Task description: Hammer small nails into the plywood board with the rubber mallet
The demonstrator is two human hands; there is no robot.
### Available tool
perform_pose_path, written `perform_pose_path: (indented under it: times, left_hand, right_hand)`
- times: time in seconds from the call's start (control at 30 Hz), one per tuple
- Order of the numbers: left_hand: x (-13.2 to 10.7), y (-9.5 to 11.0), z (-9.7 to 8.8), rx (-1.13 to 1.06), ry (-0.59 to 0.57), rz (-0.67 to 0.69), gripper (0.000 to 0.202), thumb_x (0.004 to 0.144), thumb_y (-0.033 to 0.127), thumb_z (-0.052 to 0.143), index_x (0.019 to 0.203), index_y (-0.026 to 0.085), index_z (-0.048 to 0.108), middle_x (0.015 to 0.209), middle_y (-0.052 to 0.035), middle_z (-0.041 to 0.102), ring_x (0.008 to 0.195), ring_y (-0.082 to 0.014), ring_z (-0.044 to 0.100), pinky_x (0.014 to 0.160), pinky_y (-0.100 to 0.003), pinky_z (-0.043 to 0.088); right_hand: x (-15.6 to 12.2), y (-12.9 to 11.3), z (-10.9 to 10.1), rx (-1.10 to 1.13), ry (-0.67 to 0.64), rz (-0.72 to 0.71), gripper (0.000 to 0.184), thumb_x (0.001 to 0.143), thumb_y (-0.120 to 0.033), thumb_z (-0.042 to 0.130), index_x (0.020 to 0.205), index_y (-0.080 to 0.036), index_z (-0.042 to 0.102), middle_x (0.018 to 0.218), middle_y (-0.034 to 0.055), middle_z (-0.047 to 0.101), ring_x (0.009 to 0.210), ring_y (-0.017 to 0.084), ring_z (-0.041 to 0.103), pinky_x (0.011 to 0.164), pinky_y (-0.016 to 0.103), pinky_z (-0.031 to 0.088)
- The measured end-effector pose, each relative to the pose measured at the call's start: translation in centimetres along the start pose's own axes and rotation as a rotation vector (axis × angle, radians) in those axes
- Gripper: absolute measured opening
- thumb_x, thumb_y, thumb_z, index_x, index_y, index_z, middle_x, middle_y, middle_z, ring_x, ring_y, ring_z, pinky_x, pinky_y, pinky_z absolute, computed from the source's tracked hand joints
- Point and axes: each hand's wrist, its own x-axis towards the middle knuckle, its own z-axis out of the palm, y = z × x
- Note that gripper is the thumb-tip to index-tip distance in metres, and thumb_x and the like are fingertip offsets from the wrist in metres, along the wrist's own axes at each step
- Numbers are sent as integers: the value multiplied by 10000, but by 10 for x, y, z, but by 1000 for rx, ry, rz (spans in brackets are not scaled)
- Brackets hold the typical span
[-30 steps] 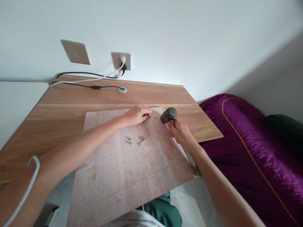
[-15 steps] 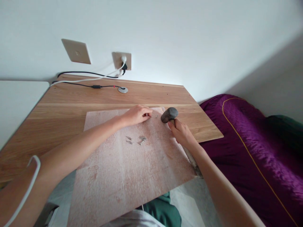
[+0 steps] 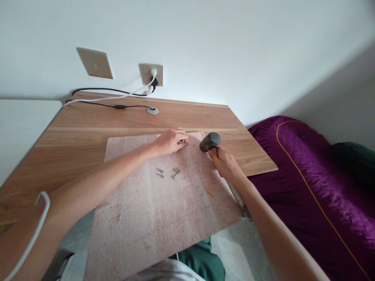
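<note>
A pinkish wooden board (image 3: pixel 164 210) lies on the wooden desk (image 3: pixel 88 136) and overhangs its near edge. My left hand (image 3: pixel 170 141) rests near the board's far edge with fingertips pinched on a small nail. My right hand (image 3: pixel 225 166) grips a hammer close to its dark head (image 3: pixel 210 141), which hangs just above the board to the right of my left hand. The hammer's handle runs back under my forearm. Several loose nails (image 3: pixel 171 173) lie on the board nearer to me.
At the back of the desk run black and white cables (image 3: pixel 111 99) to a wall socket (image 3: pixel 150 74), beside a round metal cable grommet (image 3: pixel 152 111). A purple bedcover (image 3: pixel 307 183) lies to the right. A white surface (image 3: pixel 20 125) adjoins the desk on the left.
</note>
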Motion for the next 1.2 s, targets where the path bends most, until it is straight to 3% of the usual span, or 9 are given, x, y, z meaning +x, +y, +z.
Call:
perform_pose_path:
  times: [0.13, 0.33, 0.97, 1.2]
  left_hand:
    - [0, 0, 1, -33, 2, -25, 152, 895, 62, 664, 832, 187, 726, 873, -47, 770, 857, -199, 710, 812, -319, 535]
    - [-1, 3, 2, -133, 43, -110, 200, 901, 50, 670, 1036, 176, 748, 958, -59, 803, 837, -169, 746, 802, -286, 575]
    - [-1, 0, 1, -160, -3, -62, 294, 893, 11, 633, 1062, 194, 788, 995, -66, 816, 913, -195, 765, 845, -325, 584]
    - [-3, 0, 1, -146, -10, -77, 289, 857, 48, 652, 1069, 194, 783, 984, -50, 816, 870, -178, 755, 802, -292, 560]
  right_hand:
    - [-1, 1, -1, 31, -18, 8, 207, 995, -384, 450, 821, -273, 466, 620, -3, 575, 486, 193, 561, 511, 300, 360]
    - [0, -2, -3, 34, -39, 29, 195, 992, -369, 453, 827, -267, 473, 630, 3, 581, 494, 194, 571, 508, 296, 369]
    - [0, -2, -4, 26, -61, 57, 208, 1015, -379, 447, 839, -269, 462, 659, 14, 609, 507, 200, 585, 516, 296, 368]
    - [0, 0, -2, 33, -29, 24, 209, 1001, -381, 458, 834, -263, 503, 616, 4, 593, 484, 195, 567, 511, 296, 366]
